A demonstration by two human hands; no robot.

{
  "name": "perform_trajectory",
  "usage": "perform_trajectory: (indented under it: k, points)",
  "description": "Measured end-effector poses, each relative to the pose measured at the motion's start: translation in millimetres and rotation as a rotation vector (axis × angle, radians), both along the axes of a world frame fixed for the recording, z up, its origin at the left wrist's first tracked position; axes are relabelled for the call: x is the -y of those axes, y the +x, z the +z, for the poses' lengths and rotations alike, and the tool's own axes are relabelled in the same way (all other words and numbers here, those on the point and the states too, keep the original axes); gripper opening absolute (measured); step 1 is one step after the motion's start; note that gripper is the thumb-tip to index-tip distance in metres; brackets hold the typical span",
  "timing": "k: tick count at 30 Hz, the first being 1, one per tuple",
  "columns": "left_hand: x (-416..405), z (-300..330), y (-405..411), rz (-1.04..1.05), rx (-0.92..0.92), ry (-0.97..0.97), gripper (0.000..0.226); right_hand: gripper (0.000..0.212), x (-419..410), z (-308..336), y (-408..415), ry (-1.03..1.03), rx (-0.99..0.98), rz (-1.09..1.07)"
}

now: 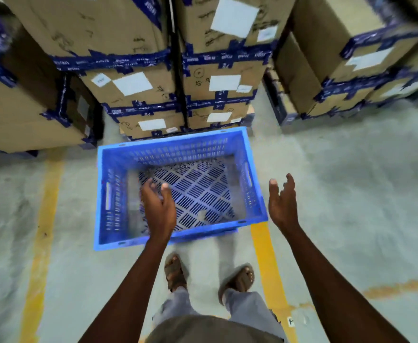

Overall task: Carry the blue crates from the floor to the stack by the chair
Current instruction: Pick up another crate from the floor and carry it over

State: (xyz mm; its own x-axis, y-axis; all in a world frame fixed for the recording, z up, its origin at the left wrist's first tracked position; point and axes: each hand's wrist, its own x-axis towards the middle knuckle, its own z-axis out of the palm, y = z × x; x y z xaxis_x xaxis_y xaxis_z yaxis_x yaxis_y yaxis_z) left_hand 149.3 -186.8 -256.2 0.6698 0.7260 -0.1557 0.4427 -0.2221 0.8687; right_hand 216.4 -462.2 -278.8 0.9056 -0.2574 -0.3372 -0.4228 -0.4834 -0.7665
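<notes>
An empty blue slotted crate (178,142) sits on the concrete floor straight ahead of me, right in front of stacked cartons. A second blue edge shows under its near side, so it may rest on another crate. My left hand (157,206) hovers over the crate's inside, fingers apart, holding nothing. My right hand (283,201) is open just outside the crate's right wall, near its slot handle (248,174), not touching it. No chair or crate stack is visible.
Tall stacks of brown cartons (133,85) sealed with blue tape stand behind the crate, with more to the left (17,107) and right (351,58). Yellow floor lines (47,219) run on both sides of me. My sandalled feet (175,271) stand just behind the crate.
</notes>
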Motion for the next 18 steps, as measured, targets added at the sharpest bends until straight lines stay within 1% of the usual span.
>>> perform_trajectory:
  k: [1,3,5,6,9,12,13,15,16,18]
  points:
    - [31.5,6.7,1.5,-0.062,0.020,-0.063,0.042,0.071,15.1,5.1,-8.1,0.042,0.004,-0.055]
    - [104.0,8.8,5.8,-0.243,0.017,-0.151,0.047,0.065,62.9,16.1,-26.2,0.104,0.008,-0.183]
    - [173.2,7.4,12.0,-0.422,-0.001,-0.241,0.048,0.065,116.5,25.3,-46.0,0.123,0.031,-0.288]
    - [201.1,4.7,15.3,-0.494,-0.008,-0.278,0.046,0.070,137.9,28.3,-55.7,0.125,0.041,-0.332]
    - [301.0,14.7,30.9,-0.739,-0.034,-0.365,0.036,0.094,216.3,35.9,-79.4,0.152,0.064,-0.523]
    - [385.9,22.1,53.4,-0.961,-0.059,-0.427,0.016,0.100,287.6,39.3,-87.7,0.186,0.093,-0.690]
    - [413.1,22.5,62.8,-1.017,-0.076,-0.432,0.013,0.099,312.3,38.9,-88.8,0.200,0.112,-0.746]
    - [465.6,20.2,84.1,-1.103,-0.120,-0.428,0.014,0.095,361.6,35.2,-85.9,0.220,0.130,-0.844]
    - [488.0,20.0,93.9,-1.140,-0.131,-0.427,0.013,0.089,382.7,33.9,-83.0,0.230,0.126,-0.880]
    - [546.5,13.9,119.9,-1.223,-0.150,-0.393,0.012,0.071,435.5,26.2,-72.8,0.244,0.122,-0.951]
